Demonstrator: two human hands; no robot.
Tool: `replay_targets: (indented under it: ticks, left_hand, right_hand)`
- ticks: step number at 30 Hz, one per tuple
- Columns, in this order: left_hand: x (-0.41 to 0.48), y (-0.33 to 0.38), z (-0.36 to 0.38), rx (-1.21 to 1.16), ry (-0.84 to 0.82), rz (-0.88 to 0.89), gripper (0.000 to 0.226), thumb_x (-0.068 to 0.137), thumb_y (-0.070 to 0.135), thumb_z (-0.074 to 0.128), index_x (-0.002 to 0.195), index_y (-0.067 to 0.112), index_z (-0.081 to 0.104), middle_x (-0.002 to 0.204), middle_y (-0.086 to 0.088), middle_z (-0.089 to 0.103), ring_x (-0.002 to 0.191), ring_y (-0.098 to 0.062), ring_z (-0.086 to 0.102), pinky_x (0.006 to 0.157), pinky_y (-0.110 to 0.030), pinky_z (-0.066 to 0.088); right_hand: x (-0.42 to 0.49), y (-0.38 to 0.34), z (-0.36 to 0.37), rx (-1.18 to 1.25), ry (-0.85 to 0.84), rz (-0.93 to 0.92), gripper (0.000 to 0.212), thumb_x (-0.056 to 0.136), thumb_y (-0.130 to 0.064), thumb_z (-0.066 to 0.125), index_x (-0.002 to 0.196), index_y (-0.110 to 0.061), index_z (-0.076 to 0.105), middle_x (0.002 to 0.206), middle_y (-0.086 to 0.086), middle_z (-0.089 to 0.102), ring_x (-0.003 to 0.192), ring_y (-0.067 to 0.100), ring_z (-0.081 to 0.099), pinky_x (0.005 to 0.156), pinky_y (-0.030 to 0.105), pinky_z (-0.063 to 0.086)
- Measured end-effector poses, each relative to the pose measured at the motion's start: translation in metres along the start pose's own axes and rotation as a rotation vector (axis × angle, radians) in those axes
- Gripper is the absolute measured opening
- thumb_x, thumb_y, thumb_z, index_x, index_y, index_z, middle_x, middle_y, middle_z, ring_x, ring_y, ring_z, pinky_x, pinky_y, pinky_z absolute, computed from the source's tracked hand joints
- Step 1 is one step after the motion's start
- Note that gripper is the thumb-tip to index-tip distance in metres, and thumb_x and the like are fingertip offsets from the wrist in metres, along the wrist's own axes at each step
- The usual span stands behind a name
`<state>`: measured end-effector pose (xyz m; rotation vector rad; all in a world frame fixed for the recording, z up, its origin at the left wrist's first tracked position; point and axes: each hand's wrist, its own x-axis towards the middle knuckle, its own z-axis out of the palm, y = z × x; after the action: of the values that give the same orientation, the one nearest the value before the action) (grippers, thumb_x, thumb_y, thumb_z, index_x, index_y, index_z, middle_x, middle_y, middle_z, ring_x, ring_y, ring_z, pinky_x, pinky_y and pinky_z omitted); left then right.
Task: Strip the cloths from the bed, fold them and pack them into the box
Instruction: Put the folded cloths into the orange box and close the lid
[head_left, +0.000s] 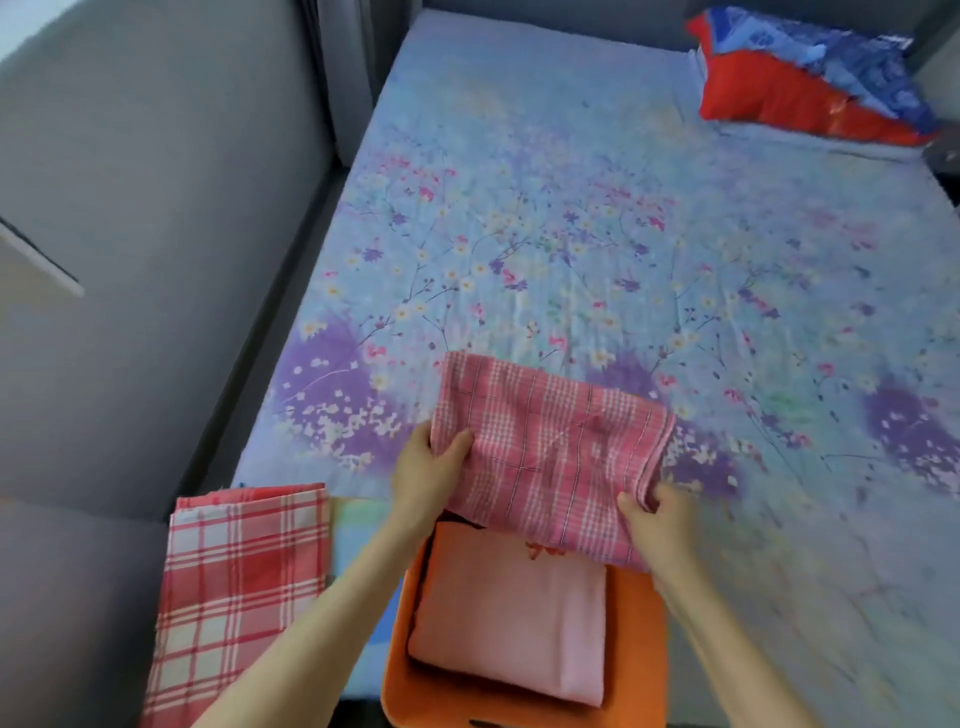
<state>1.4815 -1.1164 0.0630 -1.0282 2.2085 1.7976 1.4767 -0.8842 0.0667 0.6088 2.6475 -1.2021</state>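
Both hands grip the folded pink checked cloth (550, 457), left hand (423, 475) at its left edge, right hand (657, 522) at its near right corner, above the orange box (636, 649). I think packing is the step now; next I must lower it flat onto the pink cloth (511, 618) inside.

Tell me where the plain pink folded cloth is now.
Head view, bottom centre: the plain pink cloth lies inside the orange box, partly hidden by the pink checked cloth.
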Motion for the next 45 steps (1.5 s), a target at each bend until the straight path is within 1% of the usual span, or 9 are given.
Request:
replay_targets:
  ticks: [6, 9, 20, 24, 28, 30, 33, 40, 45]
  left_hand:
    - [0.020, -0.026, 0.055, 0.686, -0.042, 0.133, 0.036, 0.095, 0.037, 0.049, 0.114, 0.005, 0.046, 0.113, -0.014, 0.062, 0.103, -0.035, 0.059, 0.075, -0.037, 0.040]
    - [0.035, -0.044, 0.062, 0.815, -0.096, 0.072, 0.042, 0.102, 0.024, 0.035, 0.139, 0.007, 0.030, 0.134, -0.015, 0.052, 0.120, -0.029, 0.053, 0.097, -0.035, 0.038]
    - [0.058, -0.040, 0.077, 0.655, -0.112, 0.171, 0.059, 0.093, -0.003, 0.036, 0.148, 0.017, 0.026, 0.139, -0.016, 0.043, 0.122, -0.030, 0.047, 0.097, -0.031, 0.040]
    - [0.058, -0.043, 0.080, 1.178, -0.117, 0.466, 0.076, 0.073, 0.005, 0.067, 0.143, 0.011, 0.038, 0.149, -0.026, 0.028, 0.132, -0.044, 0.037, 0.098, -0.044, 0.044]
    - [0.068, -0.069, 0.081, 1.378, -0.515, 0.351, 0.092, 0.088, 0.037, 0.055, 0.150, 0.020, -0.012, 0.151, -0.013, -0.029, 0.141, -0.033, -0.024, 0.117, -0.046, -0.009]
    - [0.080, -0.078, 0.086, 1.391, -0.553, 0.297, 0.095, 0.090, 0.046, 0.051, 0.147, 0.023, -0.020, 0.146, -0.009, -0.038, 0.140, -0.032, -0.027, 0.116, -0.045, -0.012]
    - [0.093, -0.083, 0.099, 1.425, -0.545, 0.278, 0.102, 0.087, 0.050, 0.054, 0.146, 0.024, -0.024, 0.149, -0.011, -0.035, 0.139, -0.033, -0.029, 0.115, -0.047, -0.015]
    - [0.090, -0.063, 0.106, 1.417, -0.587, 0.238, 0.094, 0.087, 0.034, 0.057, 0.150, 0.022, -0.013, 0.154, -0.015, -0.024, 0.141, -0.035, -0.023, 0.117, -0.049, -0.008]
    - [0.046, -0.017, 0.035, 0.651, -0.362, 0.438, 0.049, 0.090, 0.012, 0.050, 0.139, 0.018, 0.045, 0.147, -0.001, 0.041, 0.138, -0.013, 0.032, 0.108, -0.024, 0.028]
  right_hand:
    - [0.028, 0.049, 0.066, -0.388, 0.058, 0.081, 0.016, 0.089, -0.009, 0.056, 0.101, -0.003, 0.064, 0.096, 0.021, 0.068, 0.094, 0.039, 0.062, 0.075, 0.039, 0.044]
    - [0.041, 0.060, 0.081, -0.428, 0.023, 0.067, 0.025, 0.090, -0.002, 0.051, 0.113, -0.001, 0.061, 0.101, 0.022, 0.064, 0.097, 0.040, 0.059, 0.082, 0.042, 0.041]
    - [0.066, 0.061, 0.086, -0.677, -0.160, 0.050, 0.040, 0.095, 0.001, 0.025, 0.132, 0.001, 0.040, 0.129, 0.015, 0.052, 0.115, 0.028, 0.055, 0.091, 0.032, 0.044]
    - [0.053, 0.053, 0.071, -0.790, 0.070, -0.386, 0.061, 0.074, 0.013, 0.045, 0.135, 0.006, 0.046, 0.131, 0.031, 0.050, 0.114, 0.044, 0.055, 0.086, 0.045, 0.051]
    - [0.071, 0.056, 0.068, -0.986, -0.178, -0.645, 0.092, 0.068, 0.000, 0.068, 0.148, -0.012, 0.024, 0.148, 0.033, 0.018, 0.138, 0.047, 0.025, 0.112, 0.048, -0.003]
    - [0.091, 0.064, 0.075, -1.159, -0.363, -0.533, 0.088, 0.092, -0.015, 0.052, 0.141, -0.021, -0.020, 0.144, 0.024, -0.024, 0.144, 0.039, -0.006, 0.099, 0.045, -0.028]
    - [0.117, 0.065, 0.089, -1.360, -0.412, -0.452, 0.085, 0.097, -0.022, 0.042, 0.133, -0.021, -0.035, 0.145, 0.023, -0.032, 0.143, 0.037, -0.017, 0.091, 0.050, -0.034]
    - [0.119, 0.061, 0.085, -1.378, -0.442, -0.464, 0.099, 0.091, -0.024, 0.055, 0.138, -0.019, -0.032, 0.154, 0.025, -0.016, 0.144, 0.036, -0.014, 0.107, 0.046, -0.022]
    - [0.087, 0.015, 0.070, -0.959, -0.371, -0.459, 0.056, 0.088, -0.019, 0.060, 0.141, -0.012, 0.042, 0.141, 0.018, 0.046, 0.132, 0.034, 0.040, 0.112, 0.046, 0.028]
